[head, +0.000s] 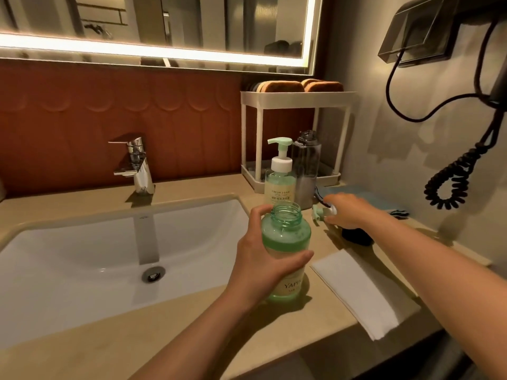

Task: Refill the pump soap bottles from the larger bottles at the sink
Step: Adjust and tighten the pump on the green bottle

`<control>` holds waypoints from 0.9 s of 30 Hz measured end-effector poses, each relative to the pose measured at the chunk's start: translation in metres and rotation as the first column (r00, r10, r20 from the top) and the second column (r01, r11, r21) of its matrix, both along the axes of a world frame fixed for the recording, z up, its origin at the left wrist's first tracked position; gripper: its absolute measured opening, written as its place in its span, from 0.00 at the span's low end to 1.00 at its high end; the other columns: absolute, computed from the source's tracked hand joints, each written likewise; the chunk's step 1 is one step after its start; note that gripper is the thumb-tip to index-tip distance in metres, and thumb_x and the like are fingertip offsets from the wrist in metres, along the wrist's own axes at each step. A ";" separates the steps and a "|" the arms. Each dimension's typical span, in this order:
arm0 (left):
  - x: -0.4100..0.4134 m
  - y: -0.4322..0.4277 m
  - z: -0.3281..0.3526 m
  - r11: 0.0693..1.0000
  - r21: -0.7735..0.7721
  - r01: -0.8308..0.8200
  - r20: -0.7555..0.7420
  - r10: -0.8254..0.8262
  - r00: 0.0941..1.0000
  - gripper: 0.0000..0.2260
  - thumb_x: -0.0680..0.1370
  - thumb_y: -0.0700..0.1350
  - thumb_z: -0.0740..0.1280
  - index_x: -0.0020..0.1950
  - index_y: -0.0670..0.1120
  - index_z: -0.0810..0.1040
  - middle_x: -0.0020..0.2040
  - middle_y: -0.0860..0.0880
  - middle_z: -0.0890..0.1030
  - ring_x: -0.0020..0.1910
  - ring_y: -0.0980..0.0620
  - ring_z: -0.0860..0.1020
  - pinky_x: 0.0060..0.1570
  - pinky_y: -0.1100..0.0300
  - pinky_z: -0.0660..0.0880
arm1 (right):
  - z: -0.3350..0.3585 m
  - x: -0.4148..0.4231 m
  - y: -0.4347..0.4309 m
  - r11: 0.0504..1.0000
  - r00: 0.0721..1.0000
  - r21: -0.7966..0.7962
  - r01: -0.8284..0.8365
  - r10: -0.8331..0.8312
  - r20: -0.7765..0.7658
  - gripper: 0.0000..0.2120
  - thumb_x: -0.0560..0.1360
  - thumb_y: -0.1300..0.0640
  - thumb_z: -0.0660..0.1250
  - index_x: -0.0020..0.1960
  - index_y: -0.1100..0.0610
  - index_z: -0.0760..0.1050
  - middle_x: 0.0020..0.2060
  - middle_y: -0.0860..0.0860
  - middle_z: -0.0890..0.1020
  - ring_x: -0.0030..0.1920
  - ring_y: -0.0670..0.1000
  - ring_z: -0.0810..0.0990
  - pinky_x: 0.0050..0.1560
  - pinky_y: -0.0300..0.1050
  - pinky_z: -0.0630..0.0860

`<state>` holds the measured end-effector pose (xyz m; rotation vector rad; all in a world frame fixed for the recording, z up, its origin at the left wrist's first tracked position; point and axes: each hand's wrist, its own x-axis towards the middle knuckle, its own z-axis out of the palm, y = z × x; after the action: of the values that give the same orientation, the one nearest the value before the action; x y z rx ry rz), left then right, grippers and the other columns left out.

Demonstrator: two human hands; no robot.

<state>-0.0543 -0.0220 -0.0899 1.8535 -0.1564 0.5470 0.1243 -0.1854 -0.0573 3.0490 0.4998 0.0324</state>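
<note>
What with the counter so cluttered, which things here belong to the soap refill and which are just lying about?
Job: open green bottle in the left hand; its pump head in the right hand; Fresh Foam pump bottle; possibly the dark bottle beside it.
Lying about: folded white towel; blue cloth; rack; coiled cord.
</note>
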 end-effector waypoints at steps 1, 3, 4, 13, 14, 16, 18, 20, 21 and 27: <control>0.000 0.000 -0.001 1.000 0.012 -0.003 0.004 0.003 1.000 0.32 0.63 0.47 0.78 0.56 0.63 0.62 0.57 0.59 0.75 0.54 0.60 0.77 0.49 0.71 0.75 | -0.001 0.003 0.002 1.000 1.000 -0.013 0.010 -0.010 0.005 0.24 0.77 0.51 0.63 0.71 0.53 0.63 0.67 0.55 0.70 0.65 0.58 0.69 0.61 0.54 0.70; 0.000 0.001 -0.003 1.000 0.023 -0.007 0.014 0.007 1.000 0.32 0.63 0.47 0.78 0.57 0.63 0.62 0.59 0.57 0.75 0.56 0.58 0.76 0.53 0.67 0.75 | -0.004 0.008 0.004 0.999 1.000 -0.047 0.027 -0.026 0.015 0.24 0.76 0.53 0.64 0.70 0.53 0.64 0.66 0.56 0.70 0.65 0.59 0.69 0.60 0.53 0.71; 0.001 0.001 -0.004 1.000 0.025 -0.009 0.018 0.008 1.000 0.33 0.63 0.48 0.78 0.57 0.63 0.62 0.59 0.57 0.75 0.56 0.58 0.76 0.54 0.66 0.75 | -0.006 0.011 0.006 0.998 0.999 -0.062 0.029 -0.028 0.020 0.24 0.75 0.54 0.65 0.69 0.53 0.64 0.65 0.56 0.71 0.64 0.59 0.70 0.60 0.53 0.71; 0.006 0.007 -0.009 0.999 0.028 0.026 0.016 -0.027 1.000 0.33 0.62 0.48 0.79 0.57 0.63 0.63 0.56 0.61 0.75 0.54 0.63 0.76 0.51 0.71 0.74 | -0.014 0.030 0.008 0.995 0.999 -0.099 0.020 -0.017 0.032 0.21 0.75 0.54 0.66 0.66 0.58 0.69 0.58 0.58 0.76 0.57 0.58 0.75 0.54 0.49 0.75; 0.006 0.007 -0.009 0.999 0.026 0.030 0.018 -0.030 0.999 0.33 0.62 0.48 0.79 0.57 0.63 0.63 0.56 0.61 0.75 0.54 0.63 0.76 0.52 0.71 0.74 | -0.014 0.031 0.008 0.995 0.999 -0.099 0.016 -0.013 0.036 0.20 0.75 0.55 0.65 0.65 0.58 0.70 0.57 0.58 0.77 0.55 0.58 0.75 0.53 0.49 0.75; 0.007 0.007 -0.010 0.999 0.017 0.032 0.020 -0.032 0.999 0.33 0.62 0.48 0.79 0.57 0.64 0.63 0.56 0.60 0.76 0.54 0.63 0.77 0.52 0.70 0.75 | -0.012 0.030 0.007 0.994 0.998 -0.113 -0.004 0.011 0.062 0.20 0.75 0.53 0.65 0.65 0.56 0.70 0.58 0.57 0.77 0.56 0.58 0.75 0.53 0.49 0.74; 0.008 0.008 -0.010 0.999 0.019 0.032 0.021 -0.032 0.999 0.33 0.62 0.48 0.79 0.57 0.64 0.63 0.56 0.61 0.76 0.54 0.62 0.77 0.53 0.69 0.75 | -0.008 0.027 0.005 0.988 0.987 -0.141 -0.063 0.083 0.136 0.21 0.75 0.51 0.65 0.67 0.53 0.68 0.60 0.56 0.76 0.59 0.58 0.73 0.55 0.49 0.70; 0.009 0.008 -0.010 0.999 0.023 0.035 0.024 -0.036 0.999 0.33 0.62 0.49 0.79 0.57 0.65 0.63 0.56 0.60 0.76 0.55 0.61 0.77 0.53 0.68 0.75 | 0.000 0.021 0.001 0.982 0.963 -0.123 -0.142 0.166 0.211 0.21 0.75 0.50 0.66 0.67 0.52 0.68 0.60 0.54 0.75 0.60 0.57 0.72 0.55 0.49 0.69; 0.009 0.008 -0.010 0.999 0.024 0.035 0.023 -0.035 0.999 0.33 0.62 0.49 0.79 0.57 0.65 0.63 0.57 0.60 0.76 0.55 0.61 0.77 0.53 0.68 0.75 | 0.004 0.016 -0.001 0.979 0.953 -0.093 -0.181 0.198 0.231 0.21 0.75 0.51 0.66 0.66 0.52 0.68 0.60 0.54 0.76 0.60 0.57 0.72 0.55 0.49 0.69; 0.009 0.009 -0.011 0.999 0.029 0.025 0.037 -0.026 0.999 0.33 0.61 0.50 0.79 0.57 0.64 0.63 0.55 0.62 0.76 0.54 0.63 0.76 0.52 0.69 0.74 | 0.037 -0.030 -0.008 0.907 0.923 0.258 -0.334 0.260 0.282 0.23 0.73 0.52 0.69 0.66 0.54 0.69 0.58 0.51 0.76 0.57 0.53 0.71 0.55 0.47 0.68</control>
<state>-0.0452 -0.0135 -0.1007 1.8675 -0.2137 0.5639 0.0938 -0.1935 -0.0200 3.1510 1.0236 0.5348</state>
